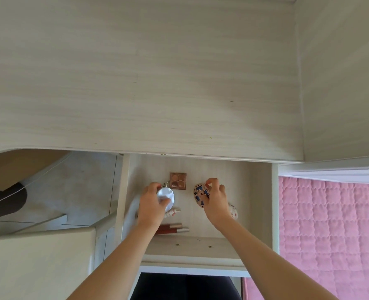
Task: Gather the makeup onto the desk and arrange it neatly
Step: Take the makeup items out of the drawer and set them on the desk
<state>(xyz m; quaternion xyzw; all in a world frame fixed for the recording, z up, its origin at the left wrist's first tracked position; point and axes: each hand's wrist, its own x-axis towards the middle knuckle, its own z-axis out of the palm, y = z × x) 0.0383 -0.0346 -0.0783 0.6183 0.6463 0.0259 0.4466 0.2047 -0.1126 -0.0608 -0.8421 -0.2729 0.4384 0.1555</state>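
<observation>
The makeup lies in one open drawer [260, 202] pulled out below the front edge of the desk [157, 83]; none of it is on the desk top. Seven pieces show in the drawer, and two of them are in the hands.

The left hand [151, 205] grips one round silvery compact [166, 197], thumb across its shiny face and fingers curled round its far edge. A small metal ring sticks out at the compact's top. The right hand [216, 200] holds one oval compact with a blue-and-tan pattern [200, 194], its fingers curled over the far rim and the piece tilted up on edge towards the left.

Between the two hands, and a little further back, lies one square brown eyeshadow palette [178, 180], flat on the drawer floor. Just beside the left hand's heel lies one small white-and-pink figure-shaped item [173, 212], partly hidden by the hand; what it is cannot be told. Nearer the person, under the left forearm, two reddish tubes with silver caps [170, 226] lie side by side, touching, caps pointing right. To the right of the right wrist, one round white piece with red marks [233, 213] lies partly covered by the wrist.

Both forearms reach into the drawer from the bottom of the view. The desk top is pale wood grain. A pink quilted cover [330, 224] lies to the right of the drawer, and pale floor tiles [82, 187] show to the left.
</observation>
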